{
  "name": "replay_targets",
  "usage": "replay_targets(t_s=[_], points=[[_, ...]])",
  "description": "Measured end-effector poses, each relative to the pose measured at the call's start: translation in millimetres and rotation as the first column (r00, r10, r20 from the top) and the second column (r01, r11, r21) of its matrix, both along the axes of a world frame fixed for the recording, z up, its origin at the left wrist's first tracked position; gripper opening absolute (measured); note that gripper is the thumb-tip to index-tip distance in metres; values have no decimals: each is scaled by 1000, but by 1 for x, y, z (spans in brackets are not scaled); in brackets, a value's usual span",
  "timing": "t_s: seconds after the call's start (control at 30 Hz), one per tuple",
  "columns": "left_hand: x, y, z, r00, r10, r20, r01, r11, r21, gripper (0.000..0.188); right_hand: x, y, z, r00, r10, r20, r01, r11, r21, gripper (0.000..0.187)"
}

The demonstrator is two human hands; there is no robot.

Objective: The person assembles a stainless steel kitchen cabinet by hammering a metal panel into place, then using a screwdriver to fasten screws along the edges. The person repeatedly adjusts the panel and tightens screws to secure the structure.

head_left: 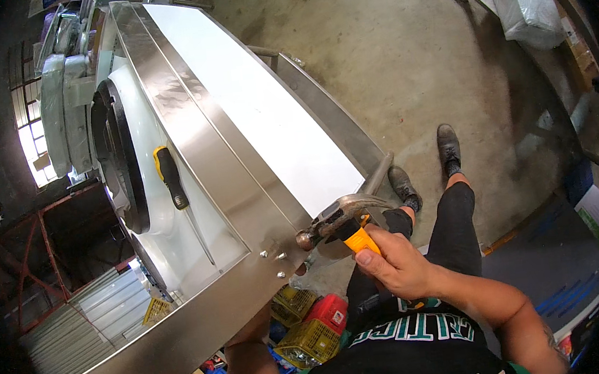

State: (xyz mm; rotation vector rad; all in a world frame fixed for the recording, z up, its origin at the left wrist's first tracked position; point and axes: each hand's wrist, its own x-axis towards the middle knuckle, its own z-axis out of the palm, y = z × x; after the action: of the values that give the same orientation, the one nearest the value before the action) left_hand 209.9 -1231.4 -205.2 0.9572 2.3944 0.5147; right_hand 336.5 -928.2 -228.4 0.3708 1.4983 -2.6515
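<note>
My right hand is closed around the yellow grip of a claw hammer. The hammer's round striking face points left, close beside several small shiny bolts or studs on a bent sheet-metal panel. My left forearm reaches up behind this panel. Most of my left hand is hidden there; only a bit of finger shows past the panel's edge, so its grip cannot be made out. A screwdriver with a black and yellow handle lies on the white surface left of the long metal panel.
A long white strip runs along the metal top. A black ring-shaped part sits at the left. Yellow crates and a red container stand below. Wrapped packages lie at the upper right, above the concrete floor.
</note>
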Motion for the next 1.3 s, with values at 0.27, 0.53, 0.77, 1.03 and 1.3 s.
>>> replay_targets(t_s=[0.27,0.53,0.77,1.03,1.3], points=[[7,-5,-8,1000,28,-3,-28,1000,6,65,-6,1,-6,1000,-5,14,5,1000,22,40],[-4,-5,-25,1000,1,-1,-1,999,47,64,-10,-4,-11,997,-26,77,22,999,50,40],[-13,19,-22,996,-84,-36,87,993,79,64,-11,-8,-2,995,-44,85,40,998,56,39],[-38,99,-60,939,-241,-244,262,963,59,64,-5,-10,-4,986,-76,151,75,997,14,38],[-42,122,-73,909,-269,-319,292,956,26,64,0,-7,-3,988,-116,103,113,993,34,38]])
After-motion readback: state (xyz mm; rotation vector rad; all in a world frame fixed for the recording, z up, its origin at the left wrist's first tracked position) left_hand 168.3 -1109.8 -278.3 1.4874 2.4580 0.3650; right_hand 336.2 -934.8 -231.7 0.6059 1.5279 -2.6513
